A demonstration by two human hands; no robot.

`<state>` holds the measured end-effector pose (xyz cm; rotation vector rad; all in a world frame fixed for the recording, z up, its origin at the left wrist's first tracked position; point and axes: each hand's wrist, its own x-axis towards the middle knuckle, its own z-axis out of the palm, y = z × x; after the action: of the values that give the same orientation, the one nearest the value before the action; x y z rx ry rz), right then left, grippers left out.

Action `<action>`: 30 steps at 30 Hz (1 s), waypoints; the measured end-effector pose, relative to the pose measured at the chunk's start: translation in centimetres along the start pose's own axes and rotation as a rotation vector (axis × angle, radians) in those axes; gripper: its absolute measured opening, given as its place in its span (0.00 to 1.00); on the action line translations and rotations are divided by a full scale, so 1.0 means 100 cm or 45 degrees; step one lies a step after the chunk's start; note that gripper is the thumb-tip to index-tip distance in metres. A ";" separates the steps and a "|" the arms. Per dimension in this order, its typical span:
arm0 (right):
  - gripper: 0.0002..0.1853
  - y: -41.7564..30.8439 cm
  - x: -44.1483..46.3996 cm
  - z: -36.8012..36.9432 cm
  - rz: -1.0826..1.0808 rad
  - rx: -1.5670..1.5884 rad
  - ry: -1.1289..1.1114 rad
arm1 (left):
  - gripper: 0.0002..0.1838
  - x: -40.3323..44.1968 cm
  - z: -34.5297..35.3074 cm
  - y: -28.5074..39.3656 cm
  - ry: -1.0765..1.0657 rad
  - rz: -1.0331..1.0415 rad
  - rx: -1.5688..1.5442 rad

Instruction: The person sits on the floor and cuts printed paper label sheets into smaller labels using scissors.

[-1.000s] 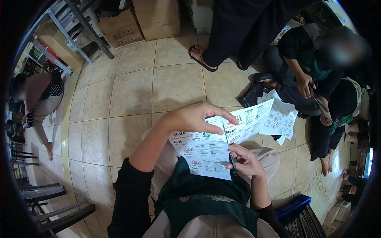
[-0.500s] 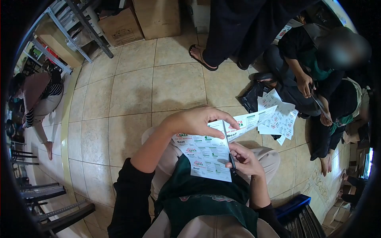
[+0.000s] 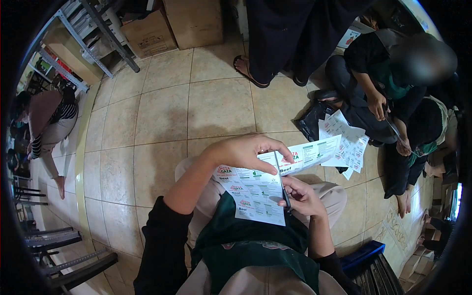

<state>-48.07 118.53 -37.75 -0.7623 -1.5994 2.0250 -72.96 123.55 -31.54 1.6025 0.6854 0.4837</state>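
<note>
A printed white sheet [image 3: 255, 194] lies over my lap, with "Beef" labels in rows. My left hand [image 3: 248, 153] curves over its upper edge, thumb and fingers bent around the paper. Scissors [image 3: 285, 196] are in my right hand [image 3: 304, 196] at the sheet's right side, the blades pointing up along the paper between my hands. A partly separated strip [image 3: 314, 152] of the same print extends to the upper right beyond the blades. The fingertips of my left hand are close to the blade tips.
Printed sheets [image 3: 346, 142] lie on the floor by a black plastic bag [image 3: 309, 123]. A seated person [image 3: 378, 83] at the right handles scissors and paper. Someone in dark trousers [image 3: 290, 39] stands ahead. Cardboard boxes [image 3: 150, 37] and a metal rack [image 3: 110, 37] are upper left; a blue crate [image 3: 361, 255] is lower right.
The strip beyond the blades has shifted and tilts differently. The lap sheet has moved slightly. The standing person's legs have shifted left. Both my hands stay in nearly the same place.
</note>
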 end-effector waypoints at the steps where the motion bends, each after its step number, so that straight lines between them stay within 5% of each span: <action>1: 0.30 0.000 0.000 0.000 -0.003 -0.020 0.008 | 0.23 0.001 0.000 -0.001 0.003 -0.027 -0.016; 15: 0.27 0.026 0.011 -0.027 -0.013 -0.085 0.003 | 0.25 0.034 -0.014 -0.073 -0.011 0.091 0.118; 16: 0.25 0.044 0.014 -0.035 0.131 -0.083 0.045 | 0.26 0.038 -0.012 -0.086 0.072 0.037 0.031; 18: 0.22 0.069 0.025 -0.048 -0.023 -0.121 -0.015 | 0.27 0.042 -0.010 -0.110 0.218 -0.089 -0.104; 20: 0.23 0.064 0.029 -0.050 0.232 -0.032 -0.025 | 0.29 0.041 -0.013 -0.156 0.303 -0.095 -0.058; 23: 0.21 0.114 0.043 -0.062 0.039 0.210 0.038 | 0.27 0.037 -0.021 -0.208 0.356 -0.182 0.087; 30: 0.18 0.140 0.061 -0.063 0.051 0.292 -0.110 | 0.25 0.043 -0.014 -0.207 0.411 -0.387 0.351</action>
<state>-48.51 123.89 -53.37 -0.6343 -1.3740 2.2491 -73.95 128.71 -52.05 1.6514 1.2645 0.4396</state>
